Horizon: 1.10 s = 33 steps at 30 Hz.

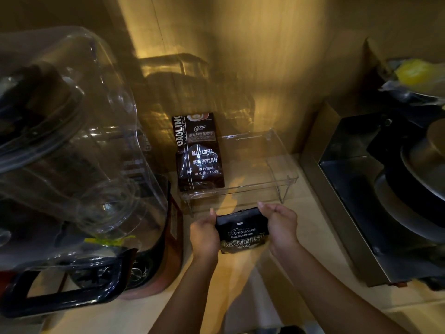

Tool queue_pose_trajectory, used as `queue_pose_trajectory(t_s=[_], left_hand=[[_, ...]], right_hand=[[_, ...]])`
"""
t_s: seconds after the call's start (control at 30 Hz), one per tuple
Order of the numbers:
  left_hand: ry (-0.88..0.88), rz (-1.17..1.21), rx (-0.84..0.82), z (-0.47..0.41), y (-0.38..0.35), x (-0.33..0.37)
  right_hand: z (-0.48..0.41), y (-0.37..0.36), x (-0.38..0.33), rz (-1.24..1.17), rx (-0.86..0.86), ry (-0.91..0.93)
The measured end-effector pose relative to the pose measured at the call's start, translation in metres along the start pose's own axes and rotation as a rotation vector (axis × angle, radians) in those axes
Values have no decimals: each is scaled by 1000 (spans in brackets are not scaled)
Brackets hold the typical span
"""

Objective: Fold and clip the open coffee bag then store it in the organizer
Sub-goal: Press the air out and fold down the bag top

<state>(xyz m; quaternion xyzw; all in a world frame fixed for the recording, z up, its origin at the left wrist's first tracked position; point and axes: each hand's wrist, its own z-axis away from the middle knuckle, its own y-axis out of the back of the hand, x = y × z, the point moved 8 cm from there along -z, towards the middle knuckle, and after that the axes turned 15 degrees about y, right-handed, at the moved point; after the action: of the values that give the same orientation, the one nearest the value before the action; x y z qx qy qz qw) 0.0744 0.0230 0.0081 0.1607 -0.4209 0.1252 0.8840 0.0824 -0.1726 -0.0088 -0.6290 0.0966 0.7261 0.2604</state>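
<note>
A black coffee bag (242,231) with "Treasure Blue Mountain" lettering is held over the counter, its top edge rolled down. My left hand (204,233) grips its left side and my right hand (280,226) grips its right side, thumbs on the folded top. Just beyond the bag stands a clear plastic organizer (277,169). A second dark coffee bag (198,153) marked "Baked Coffee" stands upright in the organizer's left part. I see no clip on the held bag.
A blender with a big clear cover (72,145) and dark base fills the left side. A metal appliance with stacked black pans (397,189) stands at the right. The wooden counter (240,280) runs beneath my arms, with a wood wall behind.
</note>
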Motion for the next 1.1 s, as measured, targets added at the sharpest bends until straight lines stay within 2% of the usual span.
queue_pose_trajectory(t_s=[0.07, 0.1, 0.13, 0.2, 0.27, 0.37, 0.43, 0.53, 0.67, 0.8, 0.93, 1.1], left_hand=[[-353, -476, 177, 11, -4, 26], [-548, -603, 221, 21, -14, 38], [-665, -693, 197, 30, -27, 45], [-781, -832, 71, 40, -57, 47], [-800, -893, -28, 42, -76, 42], [-808, -769, -70, 43, -78, 46], [-800, -699, -74, 41, -75, 47], [-748, -657, -82, 35, -72, 45], [-693, -648, -103, 33, -73, 44], [-633, -620, -163, 32, -74, 42], [-584, -536, -176, 33, -69, 45], [-666, -720, -183, 35, -78, 45]], right_hand=[[-1, 2, -1, 28, 7, 12], [-1, 3, -2, 46, 10, 19], [-1, 3, -4, 54, 11, 27], [-1, 2, -6, 45, -9, 42], [0, 1, -9, 40, -60, 58], [-5, 9, -12, 38, -85, 105], [-12, 25, -10, 140, -43, 156], [-20, 52, 7, 467, -71, 179], [-24, 81, 41, 1053, -218, 54], [-20, 85, 57, 1313, -302, 87], [-23, 88, 58, 1269, -304, 166], [-29, 97, 49, 759, -228, 162]])
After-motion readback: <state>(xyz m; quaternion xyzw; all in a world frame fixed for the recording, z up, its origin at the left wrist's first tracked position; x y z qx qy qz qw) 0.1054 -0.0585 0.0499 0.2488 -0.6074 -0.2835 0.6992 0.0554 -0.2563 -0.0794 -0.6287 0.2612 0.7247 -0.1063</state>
